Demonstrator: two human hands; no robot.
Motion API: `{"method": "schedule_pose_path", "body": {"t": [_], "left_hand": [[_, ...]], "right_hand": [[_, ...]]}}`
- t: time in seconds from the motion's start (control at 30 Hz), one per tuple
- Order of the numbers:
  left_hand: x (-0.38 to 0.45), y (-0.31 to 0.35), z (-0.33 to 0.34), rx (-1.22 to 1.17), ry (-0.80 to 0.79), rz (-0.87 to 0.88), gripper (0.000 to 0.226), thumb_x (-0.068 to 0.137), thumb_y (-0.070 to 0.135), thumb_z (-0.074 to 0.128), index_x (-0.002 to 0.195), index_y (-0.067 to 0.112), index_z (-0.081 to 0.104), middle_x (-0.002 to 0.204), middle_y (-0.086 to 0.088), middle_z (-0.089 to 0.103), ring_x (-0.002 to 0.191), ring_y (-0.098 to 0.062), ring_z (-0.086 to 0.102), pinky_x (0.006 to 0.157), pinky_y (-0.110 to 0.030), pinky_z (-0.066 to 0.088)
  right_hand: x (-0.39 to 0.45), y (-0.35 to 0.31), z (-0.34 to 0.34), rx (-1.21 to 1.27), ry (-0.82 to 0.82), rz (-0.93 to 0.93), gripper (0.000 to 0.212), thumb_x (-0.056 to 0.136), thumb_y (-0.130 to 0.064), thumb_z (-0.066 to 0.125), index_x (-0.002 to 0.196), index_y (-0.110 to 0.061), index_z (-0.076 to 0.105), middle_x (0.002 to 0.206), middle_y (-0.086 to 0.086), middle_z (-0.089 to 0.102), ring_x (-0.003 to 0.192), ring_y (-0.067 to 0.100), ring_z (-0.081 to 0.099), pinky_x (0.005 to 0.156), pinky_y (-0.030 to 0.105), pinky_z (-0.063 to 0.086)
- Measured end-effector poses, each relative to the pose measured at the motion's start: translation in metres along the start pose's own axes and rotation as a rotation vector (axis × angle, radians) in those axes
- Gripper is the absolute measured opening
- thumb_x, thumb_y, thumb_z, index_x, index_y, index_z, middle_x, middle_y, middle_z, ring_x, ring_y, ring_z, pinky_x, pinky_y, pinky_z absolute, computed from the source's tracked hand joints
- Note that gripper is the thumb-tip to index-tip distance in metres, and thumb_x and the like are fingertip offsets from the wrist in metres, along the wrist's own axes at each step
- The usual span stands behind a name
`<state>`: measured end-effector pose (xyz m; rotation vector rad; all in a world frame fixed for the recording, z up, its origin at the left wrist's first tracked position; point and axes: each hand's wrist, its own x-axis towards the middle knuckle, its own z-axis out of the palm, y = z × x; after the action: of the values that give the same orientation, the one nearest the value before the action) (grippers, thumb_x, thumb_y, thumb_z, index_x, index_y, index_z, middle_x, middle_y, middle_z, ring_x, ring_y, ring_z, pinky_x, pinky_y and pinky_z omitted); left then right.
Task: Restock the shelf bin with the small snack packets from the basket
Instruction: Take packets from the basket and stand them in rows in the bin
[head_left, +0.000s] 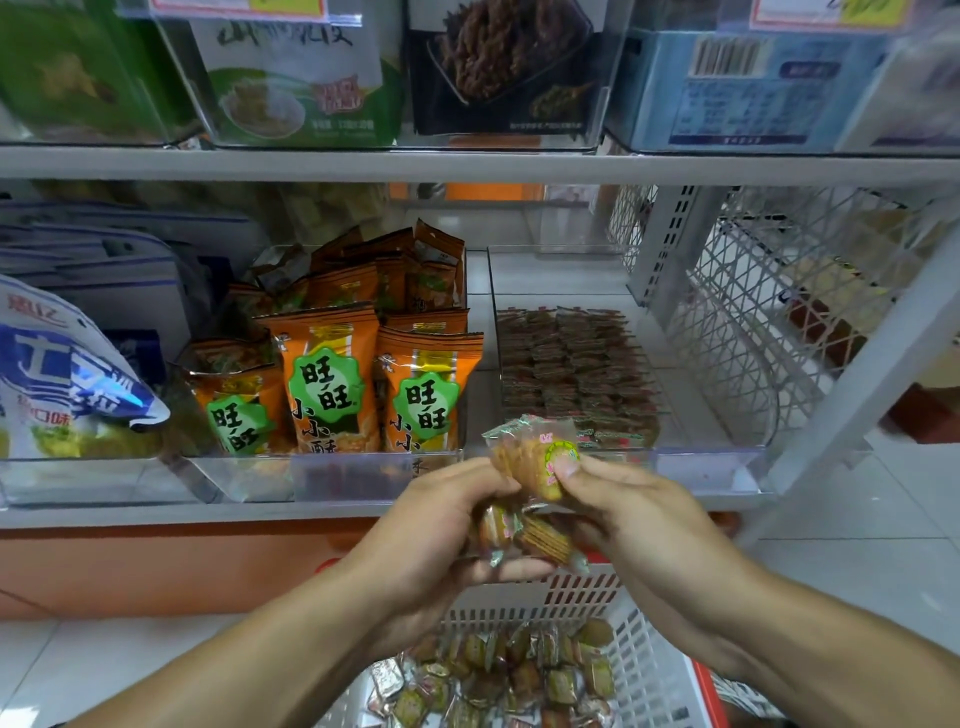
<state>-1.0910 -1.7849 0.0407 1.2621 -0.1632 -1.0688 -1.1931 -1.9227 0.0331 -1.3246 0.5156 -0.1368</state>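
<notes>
We're pinching one snack packet (540, 457) w/ right hand (644, 525), left hand (436, 540) gripping more packets (524, 535), both hovering btwn basket (644, 670) & clear shelf bin (696, 462).

Centre of frame: orange snack bags (332, 374) with green badges standing upright in a clear bin, blue-and-white bag (62, 379) leaning at far left. Upper shelf across the top holds a green-and-white pouch (301, 78), a black pouch (506, 67) and a pale blue box (753, 88) in clear bins. White wire mesh rack (769, 291) at right, white tiled floor (893, 551) at lower right.
</notes>
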Motion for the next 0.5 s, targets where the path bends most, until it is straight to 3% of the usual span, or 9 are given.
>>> {"method": "schedule_pose_path", "body": {"t": [0.07,0.1,0.2,0.27,0.33,0.4,0.5], "left_hand": [[0.001,0.001,-0.001,0.062,0.0,-0.012,0.028,0.1,0.009,0.052,0.103,0.011,0.079,0.107,-0.021,0.077,0.086,-0.031,0.077,0.064,-0.036,0.065],[0.001,0.002,-0.002,0.085,-0.001,-0.02,0.027,0.1,0.009,0.052,0.106,0.01,0.078,0.108,-0.022,0.076,0.085,-0.031,0.076,0.062,-0.036,0.065],[0.001,0.004,-0.002,0.098,-0.006,-0.04,0.025,0.099,0.008,0.053,0.108,0.005,0.076,0.108,-0.026,0.075,0.084,-0.032,0.077,0.058,-0.035,0.064],[0.001,0.004,0.0,0.088,-0.033,-0.062,0.024,0.099,0.009,0.054,0.109,0.004,0.075,0.107,-0.026,0.075,0.092,-0.038,0.077,0.058,-0.035,0.064],[0.002,0.003,0.002,0.088,-0.055,-0.083,0.024,0.099,0.011,0.055,0.111,0.004,0.074,0.108,-0.025,0.076,0.093,-0.036,0.076,0.061,-0.035,0.064],[0.003,0.002,0.003,0.073,-0.076,-0.096,0.024,0.098,0.014,0.057,0.111,0.007,0.076,0.111,-0.023,0.076,0.097,-0.034,0.076,0.064,-0.034,0.064],[0.005,0.001,0.005,-0.022,-0.038,-0.083,0.019,0.088,0.017,0.068,0.1,0.008,0.081,0.1,-0.018,0.079,0.092,-0.036,0.077,0.06,-0.033,0.063]], "right_hand": [[-0.001,-0.006,-0.002,0.006,-0.062,0.034,0.031,0.102,-0.016,0.05,0.112,-0.026,0.077,0.114,0.009,0.076,0.102,0.021,0.069,0.076,0.028,0.051],[-0.001,-0.012,-0.004,-0.003,-0.113,0.044,0.029,0.1,-0.014,0.053,0.113,-0.024,0.077,0.115,0.011,0.075,0.101,0.02,0.069,0.078,0.029,0.054],[-0.001,-0.033,-0.016,-0.077,-0.248,0.112,0.034,0.092,-0.005,0.063,0.123,-0.013,0.071,0.12,0.013,0.073,0.112,0.025,0.069,0.099,0.036,0.054],[0.0,-0.044,-0.026,-0.119,-0.288,0.172,0.039,0.09,0.005,0.064,0.127,-0.006,0.066,0.123,0.019,0.07,0.117,0.032,0.066,0.102,0.039,0.052],[-0.001,-0.049,-0.032,-0.189,-0.302,0.194,0.039,0.086,0.01,0.066,0.123,-0.001,0.063,0.121,0.022,0.069,0.108,0.032,0.068,0.093,0.036,0.056],[0.0,-0.051,-0.035,-0.276,-0.284,0.183,0.036,0.081,0.013,0.071,0.111,-0.005,0.063,0.108,0.019,0.071,0.095,0.029,0.063,0.086,0.037,0.05],[0.005,-0.065,-0.049,-0.499,-0.179,0.028,0.039,0.071,-0.007,0.088,0.1,-0.016,0.063,0.1,0.006,0.074,0.092,0.025,0.068,0.092,0.041,0.049]]}}
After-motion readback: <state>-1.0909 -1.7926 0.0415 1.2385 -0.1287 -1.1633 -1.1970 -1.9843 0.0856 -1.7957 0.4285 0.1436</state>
